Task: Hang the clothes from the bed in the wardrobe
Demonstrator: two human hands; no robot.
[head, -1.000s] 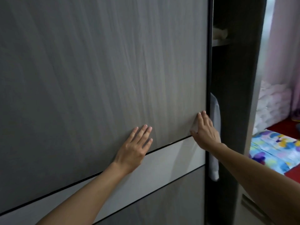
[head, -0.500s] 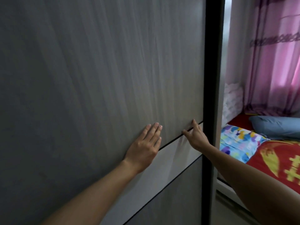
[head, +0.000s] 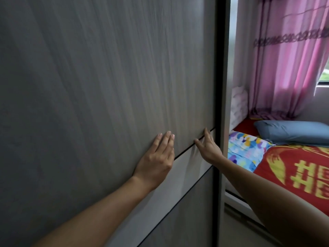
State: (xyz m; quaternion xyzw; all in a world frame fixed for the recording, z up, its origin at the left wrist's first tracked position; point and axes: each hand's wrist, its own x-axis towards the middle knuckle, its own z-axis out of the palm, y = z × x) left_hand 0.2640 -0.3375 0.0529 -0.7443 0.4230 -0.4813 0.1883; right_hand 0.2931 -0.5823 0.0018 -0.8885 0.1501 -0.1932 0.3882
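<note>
Wardrobe door [head: 106, 86] slid shut under left hand [head: 156, 157], right hand [head: 208, 148]; bedspread [head: 277, 186] reads "HE".

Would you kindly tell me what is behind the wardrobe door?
Nothing inside shows: the door covers the opening up to the dark frame, so any clothes behind are hidden.

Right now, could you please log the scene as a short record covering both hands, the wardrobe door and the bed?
wardrobe door: no interior showing
left hand: flat on the door, fingers straight
right hand: touching the door near its right edge
bed: red-covered, with blue pillow and multicoloured sheet
</note>
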